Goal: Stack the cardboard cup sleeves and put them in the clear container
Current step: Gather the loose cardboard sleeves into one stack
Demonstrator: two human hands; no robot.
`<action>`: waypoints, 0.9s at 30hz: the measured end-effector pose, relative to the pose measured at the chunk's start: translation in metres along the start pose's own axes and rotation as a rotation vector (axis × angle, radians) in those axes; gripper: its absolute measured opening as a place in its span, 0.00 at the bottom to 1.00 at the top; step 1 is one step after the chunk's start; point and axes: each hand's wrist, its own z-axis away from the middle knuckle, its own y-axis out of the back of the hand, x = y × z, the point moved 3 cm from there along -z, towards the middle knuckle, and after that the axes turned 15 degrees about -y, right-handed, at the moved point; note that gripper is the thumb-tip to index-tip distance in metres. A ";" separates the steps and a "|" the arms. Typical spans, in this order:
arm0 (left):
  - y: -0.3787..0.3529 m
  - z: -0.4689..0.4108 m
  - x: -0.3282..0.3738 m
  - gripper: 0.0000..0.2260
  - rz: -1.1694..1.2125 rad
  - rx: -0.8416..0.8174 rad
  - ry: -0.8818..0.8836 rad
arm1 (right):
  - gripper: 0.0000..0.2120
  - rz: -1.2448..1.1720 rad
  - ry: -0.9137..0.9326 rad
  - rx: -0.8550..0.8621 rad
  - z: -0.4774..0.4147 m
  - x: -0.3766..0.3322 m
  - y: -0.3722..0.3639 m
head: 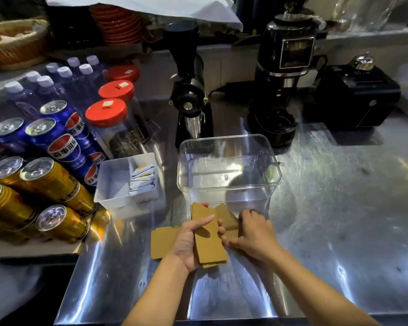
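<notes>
Steel desk (pixel 327 208), reflective. Clear container (pixel 229 170) upright at centre, nothing inside, open top. White tray (pixel 118 182) of sachets just left of it, cans (pixel 50 177) further left. Flat cardboard sleeves (pixel 165 241) lie on desk just in front of container. Left hand (pixel 191 241) grips a small stack of sleeves (pixel 209 238), thumb across top. Right hand (pixel 252 231) palm down, fingers curled onto a sleeve (pixel 226 217) on the desk; a firm grasp can't be told.
</notes>
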 end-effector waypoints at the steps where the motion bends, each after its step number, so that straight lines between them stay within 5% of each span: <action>1: 0.002 -0.001 0.001 0.23 0.001 0.013 -0.013 | 0.30 0.008 -0.012 -0.011 -0.001 -0.002 -0.001; 4: 0.007 -0.003 0.003 0.23 0.023 0.034 -0.084 | 0.25 -0.098 -0.056 -0.084 -0.003 -0.001 0.002; 9: 0.012 -0.006 0.009 0.20 0.093 0.084 -0.220 | 0.04 -0.666 -0.083 -0.244 0.000 0.009 0.014; 16: 0.009 -0.006 0.008 0.18 0.134 0.167 -0.313 | 0.04 -1.285 -0.329 -0.463 0.014 0.000 0.022; 20: 0.010 -0.004 0.010 0.16 0.075 0.185 -0.348 | 0.08 -1.421 -0.363 -0.577 0.020 -0.012 0.021; 27: 0.005 0.004 0.006 0.09 0.052 0.130 -0.174 | 0.05 -1.270 -0.158 -0.452 0.036 -0.049 0.015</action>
